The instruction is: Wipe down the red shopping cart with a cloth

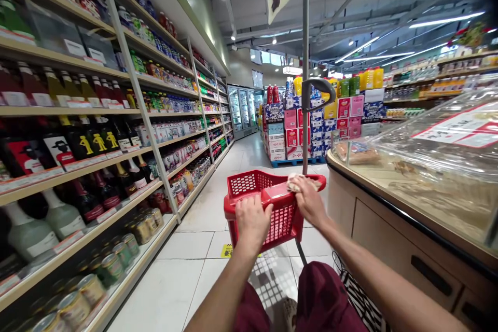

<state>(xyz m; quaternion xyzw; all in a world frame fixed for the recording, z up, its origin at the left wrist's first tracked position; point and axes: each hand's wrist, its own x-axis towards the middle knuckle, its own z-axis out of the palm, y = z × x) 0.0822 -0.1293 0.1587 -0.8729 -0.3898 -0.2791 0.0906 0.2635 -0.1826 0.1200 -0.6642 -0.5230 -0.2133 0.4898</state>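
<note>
A red plastic shopping cart (282, 220) with perforated basket walls stands right in front of me. My left hand (252, 220) is wrapped over the left part of its near rim. On the right part of that rim, my right hand (310, 199) presses a pale, crumpled cloth (298, 182) against the red plastic. The fingers of the right hand are closed over the cloth and partly hidden. A grey pole (305, 62) rises behind the cart, with a dark loop handle and a small flag at its top.
Shelves of bottles and cans (155, 88) run along the left. A wooden counter (373, 218) with a clear cover stands close on the right. Stacked drink boxes (288, 135) sit ahead on a blue pallet. White tiled floor (182, 264) lies between.
</note>
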